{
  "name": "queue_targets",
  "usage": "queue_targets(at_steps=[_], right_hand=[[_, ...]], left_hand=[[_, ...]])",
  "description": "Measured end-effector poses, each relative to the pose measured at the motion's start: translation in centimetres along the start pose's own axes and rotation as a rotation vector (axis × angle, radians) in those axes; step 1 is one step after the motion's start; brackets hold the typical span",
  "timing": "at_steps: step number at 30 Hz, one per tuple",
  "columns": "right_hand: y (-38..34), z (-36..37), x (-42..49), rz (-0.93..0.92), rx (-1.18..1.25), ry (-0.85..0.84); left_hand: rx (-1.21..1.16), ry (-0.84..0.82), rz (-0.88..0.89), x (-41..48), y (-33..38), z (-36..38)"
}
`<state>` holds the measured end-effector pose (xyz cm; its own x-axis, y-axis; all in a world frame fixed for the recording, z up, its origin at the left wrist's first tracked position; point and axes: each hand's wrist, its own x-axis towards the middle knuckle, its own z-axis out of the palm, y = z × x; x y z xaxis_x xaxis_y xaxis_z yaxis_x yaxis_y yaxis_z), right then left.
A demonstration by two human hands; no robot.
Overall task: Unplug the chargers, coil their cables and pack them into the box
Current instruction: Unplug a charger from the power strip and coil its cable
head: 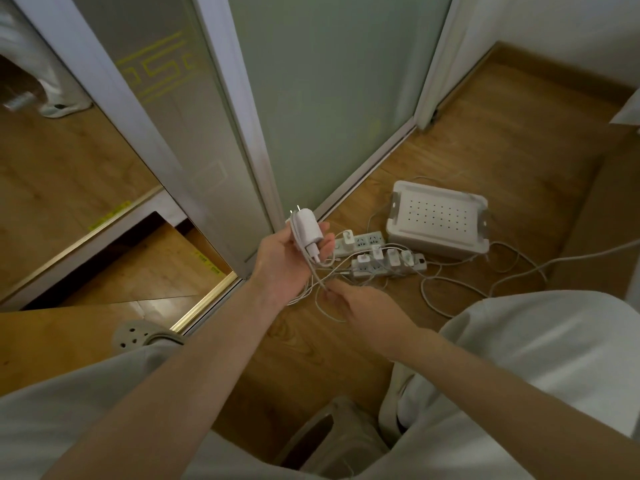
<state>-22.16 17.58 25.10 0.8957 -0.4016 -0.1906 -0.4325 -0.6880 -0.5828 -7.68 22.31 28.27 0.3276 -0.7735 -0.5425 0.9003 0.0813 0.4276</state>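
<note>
My left hand (287, 259) holds a white charger (308, 232) in its palm, prongs pointing up, with a few loops of its white cable against it. My right hand (360, 303) pinches that cable (320, 282) just below the left hand. On the wooden floor beyond lie two white power strips (388, 263), with several white chargers plugged in. To their right stands a white box (438, 218) whose perforated side faces up. Loose white cables (450, 289) trail across the floor.
A frosted sliding door (329, 98) and its floor track stand right behind the strips. A mirrored door (69, 174) is at the left. My knees in light trousers frame the bottom, and a grey clog (133, 336) shows at the left. A white wall corner stands at the back right.
</note>
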Motion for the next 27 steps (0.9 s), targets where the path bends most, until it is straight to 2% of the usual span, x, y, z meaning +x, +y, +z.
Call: queue_targets(at_steps=[5, 8, 11, 14, 17, 22, 24, 27], right_hand=[[2.2, -0.4, 0.1, 0.015, -0.081, -0.111], [3.7, -1.8, 0.2, 0.074, -0.168, -0.162], [4.4, -3.9, 0.5, 0.123, -0.238, -0.152], [4.4, -5.5, 1.9, 0.071, -0.368, -0.080], [3.9, -6.9, 3.7, -0.002, -0.453, 0.029], [2.0, -8.3, 6.6, -0.044, -0.496, 0.139], [1.3, -8.8, 7.6, -0.056, -0.485, 0.184], [0.3, -10.1, 9.1, -0.059, -0.425, 0.279]], left_hand=[[0.190, -0.172, -0.050, -0.2, 0.5, 0.0], [0.361, -0.214, -0.098, -0.5, 1.8, -0.2], [0.708, -0.269, -0.160, -0.8, 3.5, -1.0], [1.082, -0.300, -0.140, -1.1, 4.7, -2.0], [1.281, -0.228, -0.114, -0.7, 5.1, -2.5], [1.371, -0.112, -0.053, 0.0, 5.2, -2.6], [1.429, -0.074, 0.033, 0.1, 5.4, -2.4], [1.574, 0.003, 0.262, 0.4, 5.7, -1.7]])
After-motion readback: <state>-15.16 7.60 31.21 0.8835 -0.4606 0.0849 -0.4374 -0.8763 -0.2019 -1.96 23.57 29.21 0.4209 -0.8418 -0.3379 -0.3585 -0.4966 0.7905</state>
